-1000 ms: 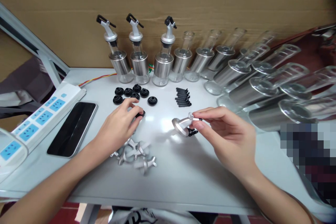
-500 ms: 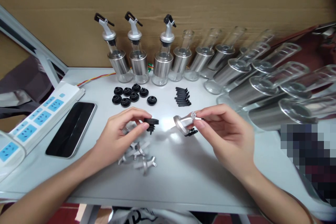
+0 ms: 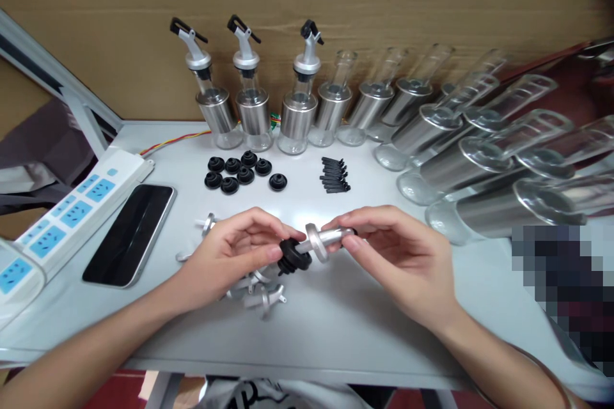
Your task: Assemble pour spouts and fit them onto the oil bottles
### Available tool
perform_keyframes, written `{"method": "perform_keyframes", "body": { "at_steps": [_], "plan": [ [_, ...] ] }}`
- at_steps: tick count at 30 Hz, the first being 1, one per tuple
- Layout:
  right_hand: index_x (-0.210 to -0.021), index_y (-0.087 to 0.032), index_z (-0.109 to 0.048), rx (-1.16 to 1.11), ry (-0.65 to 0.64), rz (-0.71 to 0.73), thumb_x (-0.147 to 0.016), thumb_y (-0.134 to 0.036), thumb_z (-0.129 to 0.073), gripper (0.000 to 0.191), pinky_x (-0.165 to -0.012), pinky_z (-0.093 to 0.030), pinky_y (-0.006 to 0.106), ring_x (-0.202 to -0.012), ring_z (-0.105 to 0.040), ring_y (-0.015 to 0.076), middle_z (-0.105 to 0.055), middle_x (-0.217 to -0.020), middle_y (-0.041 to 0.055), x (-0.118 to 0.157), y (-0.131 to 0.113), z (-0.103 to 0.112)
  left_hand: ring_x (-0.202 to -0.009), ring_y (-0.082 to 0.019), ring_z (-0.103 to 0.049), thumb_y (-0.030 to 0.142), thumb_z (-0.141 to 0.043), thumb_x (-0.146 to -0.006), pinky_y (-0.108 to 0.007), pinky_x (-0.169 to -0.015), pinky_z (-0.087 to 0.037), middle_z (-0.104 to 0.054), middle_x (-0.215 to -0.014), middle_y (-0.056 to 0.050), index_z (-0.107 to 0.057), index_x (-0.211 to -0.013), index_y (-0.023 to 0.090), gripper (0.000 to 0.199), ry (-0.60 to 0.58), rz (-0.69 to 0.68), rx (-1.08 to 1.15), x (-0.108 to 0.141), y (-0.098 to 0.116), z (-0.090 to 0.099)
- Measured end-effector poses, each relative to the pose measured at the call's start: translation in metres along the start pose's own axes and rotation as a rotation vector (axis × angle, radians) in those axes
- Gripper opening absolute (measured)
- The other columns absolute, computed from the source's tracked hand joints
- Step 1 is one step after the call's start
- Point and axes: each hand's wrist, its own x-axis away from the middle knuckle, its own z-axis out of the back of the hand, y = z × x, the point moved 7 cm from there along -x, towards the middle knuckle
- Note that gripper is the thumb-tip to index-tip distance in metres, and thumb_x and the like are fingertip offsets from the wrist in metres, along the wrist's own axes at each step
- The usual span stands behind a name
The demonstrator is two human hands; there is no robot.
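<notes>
- Left hand point(image 3: 237, 254): thumb and fingers pinching a black stopper point(image 3: 294, 258) by its edge. Stopper sits at the fingertips, on the side toward the other hand, its ribbed end tilted down.
- Right hand point(image 3: 400, 263): thumb and fingers pinching a silver spout point(image 3: 318, 243) near its narrow end; a bit of black shows there, mostly behind the fingers.
- Both pieces lie between the two hands, raised above the grey table point(image 3: 364, 339). Spout's flange faces the stopper; its thin tube reaches the stopper's broad face — cannot tell whether it has gone in. Flange and stopper stand slightly apart.
- Loose spouts point(image 3: 265, 298) under and around the left hand, partly covered by it.
- Beyond the left hand: eight loose stoppers point(image 3: 229, 185) — seven bunched, one off to the right.
- Beyond the gap between the hands: a row of small black levers point(image 3: 334, 176), side by side.
- At the back, three bottles with pourers fitted point(image 3: 252, 114), upright. Next to them and around to the right, bare-necked bottles point(image 3: 332, 108).
- Far left: phone point(image 3: 129, 236), lying flat beside a power strip point(image 3: 62, 220).
</notes>
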Motion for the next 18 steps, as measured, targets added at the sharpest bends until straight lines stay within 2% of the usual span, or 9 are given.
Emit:
{"method": "perform_keyframes", "body": {
  "at_steps": [3, 7, 11, 14, 18],
  "plan": [
    [-0.095, -0.023, -0.068, -0.009, -0.055, 0.015, -0.083, -0.007, -0.064, 0.021, -0.069, -0.062, 0.029, -0.079, -0.072, 0.0166, -0.074, -0.087, 0.0031, 0.002, -0.0005, -0.0041, -0.094, -0.008, -0.069, 0.013, -0.067, -0.086, -0.012, -0.081, -0.052, -0.073, -0.104, 0.003, -0.068, -0.092, 0.023, 0.012, -0.022, 0.016, 0.025, 0.0008, -0.002, -0.0011],
    [-0.095, -0.022, -0.067, -0.005, -0.082, 0.016, -0.083, -0.008, -0.063, 0.019, -0.069, -0.061, 0.031, -0.078, -0.072, 0.0176, -0.074, -0.089, 0.0046, 0.0024, 0.001, -0.0051, -0.09, -0.008, -0.068, 0.016, -0.065, -0.088, -0.016, -0.08, -0.052, -0.068, -0.108, 0.002, -0.063, -0.093, 0.024, 0.009, 0.012, 0.015, 0.041, -0.0005, -0.0031, -0.0002],
    [-0.095, -0.023, -0.067, 0.024, -0.104, 0.01, -0.083, -0.007, -0.063, 0.021, -0.07, -0.06, 0.03, -0.081, -0.072, 0.0177, -0.074, -0.088, 0.0037, 0.0029, 0.0026, -0.0075, -0.077, -0.006, -0.061, 0.014, -0.065, -0.087, -0.013, -0.07, -0.049, -0.063, -0.092, 0.002, -0.059, -0.081, 0.018, 0.009, 0.088, -0.012, 0.022, -0.002, -0.0012, 0.0033],
    [-0.094, -0.023, -0.067, 0.035, -0.093, -0.014, -0.082, -0.009, -0.064, 0.018, -0.07, -0.06, 0.029, -0.08, -0.072, 0.0171, -0.074, -0.087, 0.0037, 0.0024, 0.0043, -0.008, -0.078, -0.006, -0.059, 0.012, -0.07, -0.081, -0.013, -0.071, -0.049, -0.059, -0.089, 0.001, -0.063, -0.082, 0.017, 0.008, 0.048, -0.034, 0.021, -0.0034, 0.0001, 0.0007],
    [-0.091, -0.022, -0.067, 0.041, -0.031, -0.048, -0.081, -0.011, -0.066, 0.015, -0.068, -0.06, 0.027, -0.074, -0.071, 0.0148, -0.074, -0.086, 0.0031, 0.0001, 0.0065, -0.0046, -0.083, -0.008, -0.06, 0.002, -0.076, -0.069, -0.013, -0.071, -0.052, -0.054, -0.094, 0.001, -0.067, -0.09, 0.02, 0.029, 0.047, -0.095, -0.032, -0.0038, 0.0032, 0.0005]
  ]
}}
